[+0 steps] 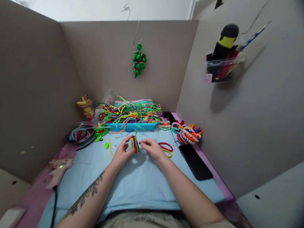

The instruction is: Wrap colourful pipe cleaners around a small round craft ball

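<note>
My left hand (122, 152) is closed around a small striped piece made of pipe cleaners (133, 145), in red, green, purple and pale bands, with a green end sticking up. At its right edge, my right hand (152, 150) has thumb and fingers pinched together; what lies between those fingertips is too small to make out. Just behind the right wrist lie bent red and yellow pipe cleaners (169, 147). To the left of the left hand are a yellow pipe cleaner (110, 148) and a bright green scrap (107, 145).
A blue tray (132, 126) heaped with loose pipe cleaners stands at the back. Finished striped figures (189, 135) and a black phone (195, 162) lie right. A bowl (80, 134), a green figure (101, 132) and a pink glue gun (59, 172) are left. Grey partitions enclose the table.
</note>
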The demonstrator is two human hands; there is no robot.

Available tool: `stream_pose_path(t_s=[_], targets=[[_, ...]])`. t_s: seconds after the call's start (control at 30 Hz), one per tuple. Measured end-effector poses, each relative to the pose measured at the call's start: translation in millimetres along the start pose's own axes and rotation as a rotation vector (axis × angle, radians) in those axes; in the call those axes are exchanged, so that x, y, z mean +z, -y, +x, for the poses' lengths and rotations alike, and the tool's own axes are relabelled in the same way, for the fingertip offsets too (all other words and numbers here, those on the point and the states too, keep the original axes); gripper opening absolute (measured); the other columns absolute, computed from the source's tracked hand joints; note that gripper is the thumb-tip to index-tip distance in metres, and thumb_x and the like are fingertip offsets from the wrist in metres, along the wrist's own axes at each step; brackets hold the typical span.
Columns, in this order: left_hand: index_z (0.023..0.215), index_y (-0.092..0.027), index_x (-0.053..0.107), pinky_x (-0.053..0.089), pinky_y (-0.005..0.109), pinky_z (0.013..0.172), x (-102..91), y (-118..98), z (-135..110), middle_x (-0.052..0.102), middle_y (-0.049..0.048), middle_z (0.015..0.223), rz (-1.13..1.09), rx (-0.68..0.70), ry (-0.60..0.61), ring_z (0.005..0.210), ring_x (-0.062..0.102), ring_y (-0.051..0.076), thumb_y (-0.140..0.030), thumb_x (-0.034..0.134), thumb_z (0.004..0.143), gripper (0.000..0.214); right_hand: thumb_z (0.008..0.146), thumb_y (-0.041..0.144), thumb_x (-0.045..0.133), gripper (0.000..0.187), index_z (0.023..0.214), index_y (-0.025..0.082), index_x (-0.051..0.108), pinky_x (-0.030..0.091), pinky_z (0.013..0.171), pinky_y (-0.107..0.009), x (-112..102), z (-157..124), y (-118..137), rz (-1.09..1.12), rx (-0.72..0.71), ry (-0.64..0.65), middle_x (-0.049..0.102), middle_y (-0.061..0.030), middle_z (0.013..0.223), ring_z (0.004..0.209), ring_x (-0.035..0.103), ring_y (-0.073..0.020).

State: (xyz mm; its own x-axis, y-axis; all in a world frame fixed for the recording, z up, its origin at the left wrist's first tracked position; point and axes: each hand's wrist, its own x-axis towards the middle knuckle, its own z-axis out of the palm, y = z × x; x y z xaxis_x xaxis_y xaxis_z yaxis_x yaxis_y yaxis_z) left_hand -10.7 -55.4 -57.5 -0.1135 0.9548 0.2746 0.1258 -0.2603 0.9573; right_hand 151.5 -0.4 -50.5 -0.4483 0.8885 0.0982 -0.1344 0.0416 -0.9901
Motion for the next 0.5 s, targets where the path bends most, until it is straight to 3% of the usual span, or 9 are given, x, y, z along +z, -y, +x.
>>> stream_pose_path(t_s=[0.1,0.3,0.5], targets=[[0.126,-0.022,0.048,0.046,0.032,0.089,0.1,3,2,0.051,0.0102,0.131,-0.052,-0.058,-0.067,0.105,0.057,0.021,-0.034,0.066,0.073,0.058,0.069,0.032,0.065,0.019,0.078,0.015,0.065,0.039,0.062,-0.025,6,-5,2,-0.126,-0.075,0.081,0.06,0.0,0.069,0.063,0.051,-0.0124],[0.122,-0.023,0.05,0.05,0.026,0.074,4.9,-1,-2,0.052,0.0087,0.127,-0.127,-0.125,-0.072,0.099,0.058,0.019,-0.038,0.069,0.071,0.056,0.073,0.021,0.058,0.011,0.065,0.016,0.063,0.038,0.066,-0.025,12,-10,8,-0.363,-0.261,-0.036,0.055,0.0001,0.069,0.069,0.05,-0.0134],[0.125,-0.028,0.047,0.052,0.023,0.062,7.6,-13,-5,0.053,0.0073,0.117,-0.273,-0.286,-0.103,0.088,0.061,0.017,-0.042,0.07,0.07,0.061,0.077,0.027,0.056,0.016,0.069,0.016,0.064,0.041,0.068,-0.027,9,-7,2,-0.38,-0.25,-0.005,0.059,-0.0012,0.07,0.071,0.054,-0.015]])
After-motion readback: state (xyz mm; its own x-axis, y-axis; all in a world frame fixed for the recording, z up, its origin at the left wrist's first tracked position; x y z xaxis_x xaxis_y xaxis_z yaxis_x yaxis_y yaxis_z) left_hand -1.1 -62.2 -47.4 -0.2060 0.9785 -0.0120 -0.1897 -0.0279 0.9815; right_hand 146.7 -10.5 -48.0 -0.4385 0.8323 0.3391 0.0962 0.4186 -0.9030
